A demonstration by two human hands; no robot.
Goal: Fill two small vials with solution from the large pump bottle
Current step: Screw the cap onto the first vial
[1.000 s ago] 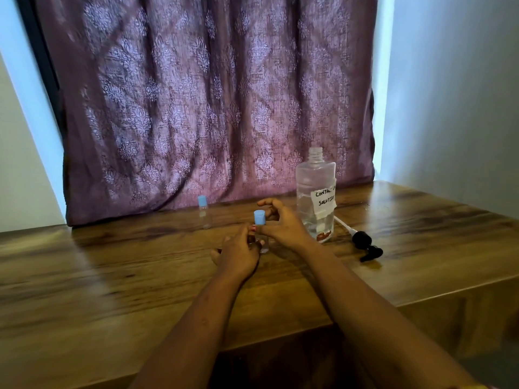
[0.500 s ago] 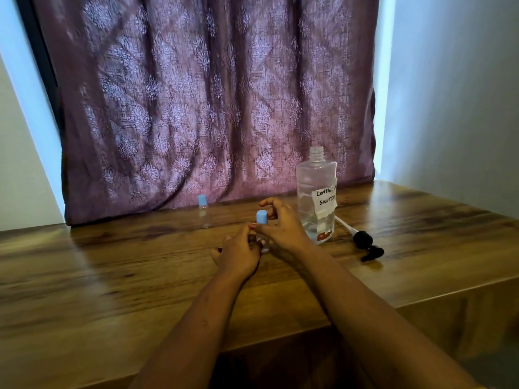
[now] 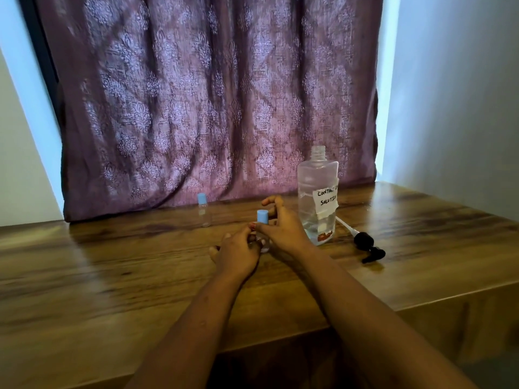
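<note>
A patterned purple curtain (image 3: 210,108) fills the upper middle of the frame and hangs down to the back edge of a wooden tabletop (image 3: 112,276), which spreads across the lower half. Right of centre on it stands the big clear bottle (image 3: 317,197), upright and open at the neck. It has liquid low inside and a handwritten paper label on its front.

Two bare forearms reach in from the bottom edge and meet just left of the bottle. The left hand (image 3: 238,254) is curled round the lower part of the near vial (image 3: 262,216). The right hand (image 3: 283,228) pinches the same vial just under its blue cap, with its forefinger lifted clear. The vial's glass body is mostly hidden between them.

The black pump (image 3: 368,247) lies on its side to the right of the bottle, its white tube pointing back toward the bottle's base. The far vial (image 3: 203,210), also blue-capped, stands alone left of centre near the curtain's hem, well apart from the hands.
</note>
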